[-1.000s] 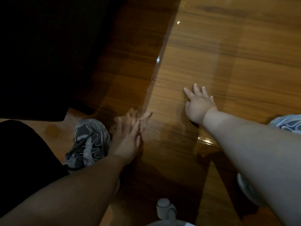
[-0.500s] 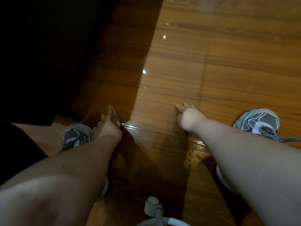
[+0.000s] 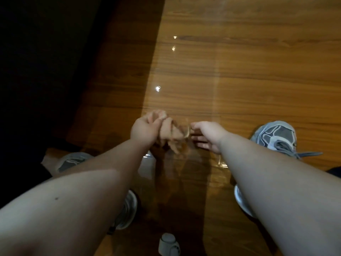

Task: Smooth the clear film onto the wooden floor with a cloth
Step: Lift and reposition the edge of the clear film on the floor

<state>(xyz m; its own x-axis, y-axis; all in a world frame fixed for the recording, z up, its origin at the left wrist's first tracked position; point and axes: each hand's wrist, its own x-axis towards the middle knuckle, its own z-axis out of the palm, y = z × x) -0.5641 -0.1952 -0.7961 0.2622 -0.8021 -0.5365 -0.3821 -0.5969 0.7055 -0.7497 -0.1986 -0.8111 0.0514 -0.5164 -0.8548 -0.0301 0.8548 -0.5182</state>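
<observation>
A clear glossy film (image 3: 184, 74) lies as a strip on the wooden floor (image 3: 267, 58), running away from me, with its near end wrinkled and glinting by my right forearm. My left hand (image 3: 145, 131) grips a bunched tan cloth (image 3: 173, 136) just above the film. My right hand (image 3: 207, 137) is beside it, fingers curled, with thumb and forefinger pinching the cloth's right corner. The picture is blurred at the hands.
My grey shoes stand on either side of the film: the right shoe (image 3: 276, 137) and the left shoe (image 3: 73, 161). A small white object (image 3: 168, 244) sits at the bottom edge. A dark shadowed area (image 3: 46, 71) fills the left.
Both hands have lifted off the floor and come together over the film. The left hand now has the cloth bunched in it, and the right hand has closed on the cloth's corner.
</observation>
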